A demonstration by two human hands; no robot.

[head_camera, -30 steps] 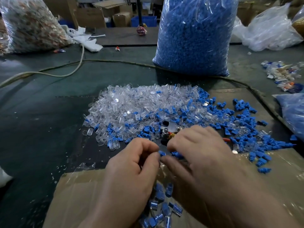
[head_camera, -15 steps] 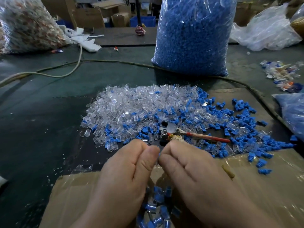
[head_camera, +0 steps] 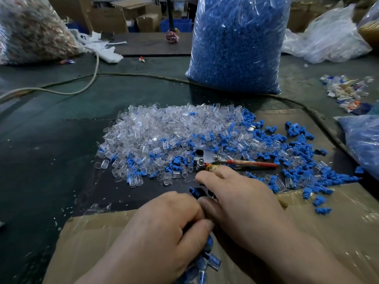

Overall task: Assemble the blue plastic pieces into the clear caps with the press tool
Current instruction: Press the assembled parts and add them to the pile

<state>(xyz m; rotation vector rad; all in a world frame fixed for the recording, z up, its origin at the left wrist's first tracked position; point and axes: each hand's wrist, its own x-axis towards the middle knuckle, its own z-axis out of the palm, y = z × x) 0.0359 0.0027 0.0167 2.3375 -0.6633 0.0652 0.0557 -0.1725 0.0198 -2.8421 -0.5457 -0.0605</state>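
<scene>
My left hand [head_camera: 164, 228] is curled, thumb pressed to forefinger. Whatever it pinches is hidden, so I cannot tell what is in there. My right hand [head_camera: 242, 203] lies just beside it, thumb tip meeting the left fingertips and the other fingers reaching far toward the press tool [head_camera: 207, 158]; whether it holds a part I cannot tell either.

The tool lies among the mixed parts, its red handle [head_camera: 252, 163] pointing right. The heap of clear caps [head_camera: 164, 128] is on its far left and loose blue pieces [head_camera: 297, 140] spread to the right. One blue piece [head_camera: 194, 191] lies just beyond my fingertips. Assembled caps [head_camera: 211, 261] sit near me, under the hands.

The risks, as I judge them:
- A small part could slip at the handover between thumbs and vanish into the finished pile.
- Stray parts crowd the tool's head, so a press could catch the wrong one.
- A blue piece seated crooked could jam — or crack its cap.
</scene>
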